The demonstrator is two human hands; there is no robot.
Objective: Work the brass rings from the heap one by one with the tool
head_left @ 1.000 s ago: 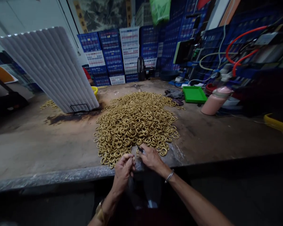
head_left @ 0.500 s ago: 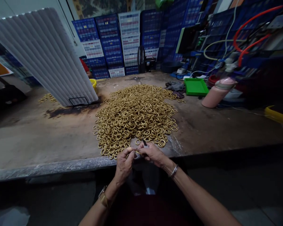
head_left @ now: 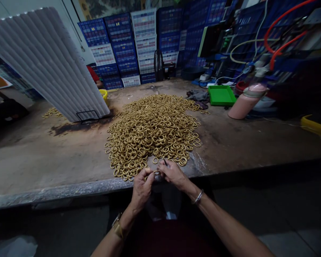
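Just over the table's front edge, my left hand (head_left: 142, 185) pinches a gold-coloured ring (head_left: 156, 172) between thumb and fingers. My right hand (head_left: 175, 175) is closed around a slim tool (head_left: 165, 162), whose dark end sticks up above the fingers; its kind cannot be made out, and its other end is hidden in the hand. The right fingers are close against the ring's right side. Right beyond both hands spreads a large heap of similar gold rings (head_left: 155, 125), with a few loose ones at its near edge.
At the left stands a tall ribbed white panel (head_left: 56, 67) in a wire holder. A green tray (head_left: 222, 95), a dark cloth (head_left: 199, 96) and a pink bottle (head_left: 247, 101) lie to the right. Blue and white crates (head_left: 127, 46) are stacked behind. Partly hidden by the panel is another person's red sleeve (head_left: 93, 75).
My hands have moved slightly apart, and more of the ring shows between them. The tool in my right hand has tilted a little. The view has shifted slightly.
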